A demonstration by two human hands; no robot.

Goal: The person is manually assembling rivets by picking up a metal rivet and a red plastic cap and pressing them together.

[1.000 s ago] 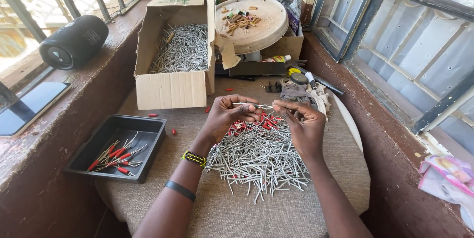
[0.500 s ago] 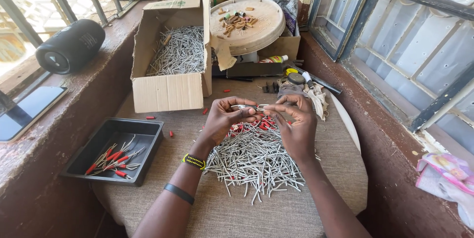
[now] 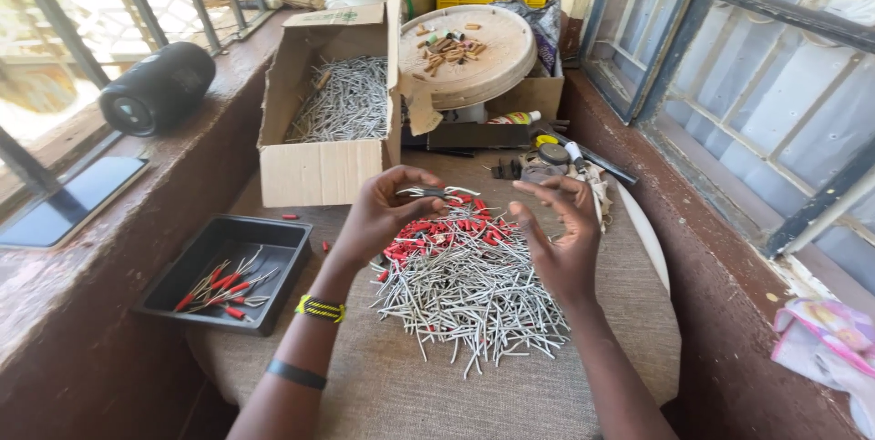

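Note:
A heap of thin grey metal pins (image 3: 474, 294) lies on the cloth-covered table (image 3: 383, 394), with small red sleeves (image 3: 447, 228) piled at its far side. My left hand (image 3: 378, 217) hovers over the red sleeves and pinches a bent grey pin (image 3: 430, 192) between thumb and fingers. My right hand (image 3: 561, 239) is raised just right of it, fingers spread, holding nothing. A black tray (image 3: 196, 267) at the left holds several pins with red sleeves fitted.
An open cardboard box (image 3: 319, 166) full of grey pins stands behind the heap. A round beige lid (image 3: 474, 57) with small bits sits on another box. A black speaker (image 3: 155, 89) and a dark tablet (image 3: 77, 203) lie on the left sill. Window frames line the right.
My hands have drawn apart: the right hand let go and opened, while the left keeps the pin. The view moved closer to the heap.

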